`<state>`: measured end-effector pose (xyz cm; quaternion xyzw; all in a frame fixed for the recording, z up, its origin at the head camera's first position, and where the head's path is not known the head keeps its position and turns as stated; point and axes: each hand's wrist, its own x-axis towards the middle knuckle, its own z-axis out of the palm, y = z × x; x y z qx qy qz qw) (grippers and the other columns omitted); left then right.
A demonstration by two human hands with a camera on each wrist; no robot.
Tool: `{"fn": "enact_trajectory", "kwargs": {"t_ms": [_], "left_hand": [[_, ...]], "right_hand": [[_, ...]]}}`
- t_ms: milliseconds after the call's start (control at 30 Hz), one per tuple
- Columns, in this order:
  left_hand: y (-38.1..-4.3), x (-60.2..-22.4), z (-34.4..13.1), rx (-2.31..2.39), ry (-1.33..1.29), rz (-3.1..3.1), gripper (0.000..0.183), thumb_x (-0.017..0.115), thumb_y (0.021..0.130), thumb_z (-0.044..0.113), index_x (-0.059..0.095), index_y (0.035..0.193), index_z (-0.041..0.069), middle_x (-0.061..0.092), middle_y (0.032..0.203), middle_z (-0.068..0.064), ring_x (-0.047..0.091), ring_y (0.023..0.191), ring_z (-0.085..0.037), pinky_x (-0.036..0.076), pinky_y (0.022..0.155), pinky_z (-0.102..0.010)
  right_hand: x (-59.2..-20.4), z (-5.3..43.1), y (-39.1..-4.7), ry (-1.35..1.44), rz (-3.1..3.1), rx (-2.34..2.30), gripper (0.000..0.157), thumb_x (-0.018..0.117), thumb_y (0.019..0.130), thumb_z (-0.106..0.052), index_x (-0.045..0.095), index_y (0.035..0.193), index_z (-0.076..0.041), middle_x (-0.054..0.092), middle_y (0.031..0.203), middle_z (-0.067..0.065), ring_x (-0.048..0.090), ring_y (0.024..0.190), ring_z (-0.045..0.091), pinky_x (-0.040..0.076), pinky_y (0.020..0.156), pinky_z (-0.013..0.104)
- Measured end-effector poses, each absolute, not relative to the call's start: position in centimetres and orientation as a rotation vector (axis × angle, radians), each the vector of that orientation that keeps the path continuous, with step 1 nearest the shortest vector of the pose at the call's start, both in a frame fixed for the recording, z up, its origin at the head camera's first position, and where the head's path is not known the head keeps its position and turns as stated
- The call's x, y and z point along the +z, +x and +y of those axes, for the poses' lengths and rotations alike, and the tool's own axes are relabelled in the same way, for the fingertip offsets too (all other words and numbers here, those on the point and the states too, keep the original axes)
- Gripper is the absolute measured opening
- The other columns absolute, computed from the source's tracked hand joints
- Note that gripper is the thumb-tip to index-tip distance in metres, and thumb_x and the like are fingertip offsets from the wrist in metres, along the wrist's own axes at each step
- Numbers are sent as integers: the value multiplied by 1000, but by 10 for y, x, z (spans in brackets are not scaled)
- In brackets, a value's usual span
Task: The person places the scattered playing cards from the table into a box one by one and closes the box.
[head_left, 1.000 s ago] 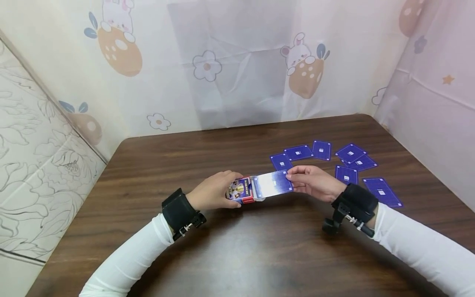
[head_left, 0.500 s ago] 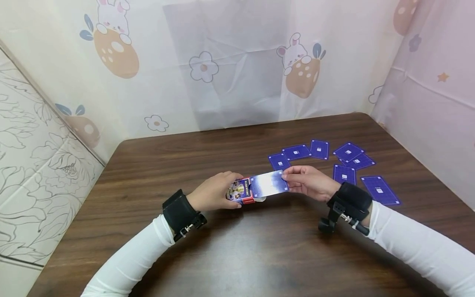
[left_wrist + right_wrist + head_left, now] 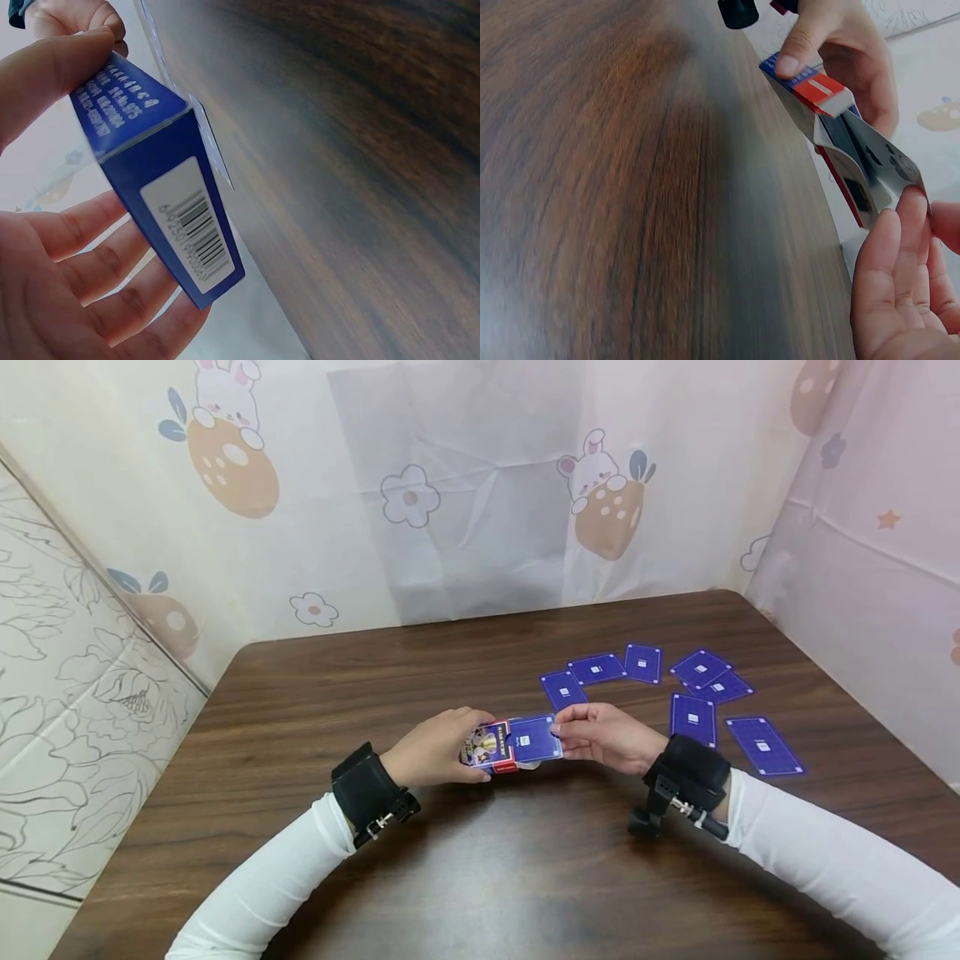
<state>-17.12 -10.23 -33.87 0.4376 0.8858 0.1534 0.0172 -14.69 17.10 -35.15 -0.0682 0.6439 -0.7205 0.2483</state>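
Observation:
My left hand (image 3: 435, 747) grips a small blue-and-red card box (image 3: 486, 747) above the middle of the table, thumb on the near side and fingers on the far side. A barcode shows on the box's closed end (image 3: 187, 225) in the left wrist view. From the box's open right end sticks a blue-backed playing card (image 3: 536, 737), part of it inside. My right hand (image 3: 611, 739) pinches that card's outer edge between thumb and fingers. The right wrist view shows the box's flap (image 3: 847, 184) folded open below the card, with dark contents inside the box.
Several blue-backed cards lie face down on the brown wooden table (image 3: 480, 860) at the back right, two of them overlapping (image 3: 701, 668). One single card (image 3: 765, 746) lies near the right wrist strap (image 3: 686, 772). A printed curtain (image 3: 480, 485) hangs behind the table.
My right hand has moved left, and the card has slid further into the box, so less of it sticks out. The left hand still holds the box in nearly the same place.

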Motion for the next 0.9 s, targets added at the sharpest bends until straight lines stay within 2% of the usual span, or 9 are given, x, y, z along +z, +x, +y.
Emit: {"fn": "enact_trajectory", "kwargs": {"t_ms": [333, 900], "left_hand": [[-171, -341, -101, 494, 1364, 2745, 71, 75, 70, 41, 44, 126, 10, 54, 107, -1, 47, 90, -10, 42, 78, -27], [-172, -343, -101, 490, 1382, 2746, 70, 75, 70, 40, 44, 125, 9, 54, 107, -1, 47, 89, -10, 41, 77, -26]], "right_hand": [[-358, 155, -150, -185, 1851, -1916, 11, 55, 90, -8, 54, 97, -1, 58, 92, 12, 56, 76, 18, 48, 76, 33], [-357, 146, -152, -146, 1972, -1835, 18, 55, 90, -12, 56, 98, 4, 57, 88, 11, 54, 75, 19, 48, 74, 30]]}}
